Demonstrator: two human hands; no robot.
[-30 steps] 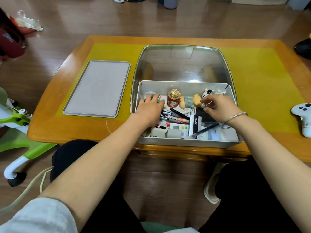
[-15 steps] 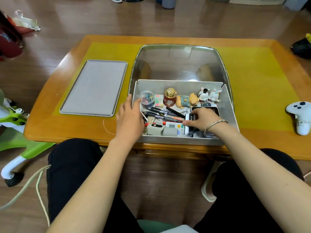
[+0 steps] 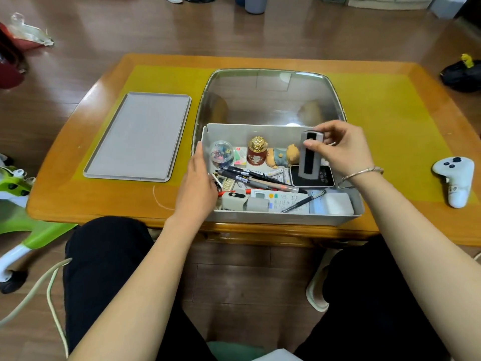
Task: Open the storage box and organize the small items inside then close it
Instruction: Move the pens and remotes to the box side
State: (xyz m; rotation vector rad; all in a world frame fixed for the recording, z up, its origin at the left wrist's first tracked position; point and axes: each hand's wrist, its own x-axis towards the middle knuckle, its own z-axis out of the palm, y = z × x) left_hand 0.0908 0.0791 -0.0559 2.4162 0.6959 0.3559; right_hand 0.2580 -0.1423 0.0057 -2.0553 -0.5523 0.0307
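The open grey storage box sits at the table's near edge, full of small items: several pens, a clear ball of clips, a red jar with a gold lid, a bear figure, a white remote and a black pad. My right hand pinches a grey-and-black oblong item and holds it upright above the box's right side. My left hand rests against the box's left wall, fingers straight. The box's grey lid lies flat to the left.
A glass inset in the wooden table lies behind the box, with a yellow mat around it. A white game controller lies at the right. A green ride-on toy stands on the floor at the left.
My right hand has lifted the grey-and-black item out of the box's front right and raised it upright. My left hand has drawn back from the items to the left wall.
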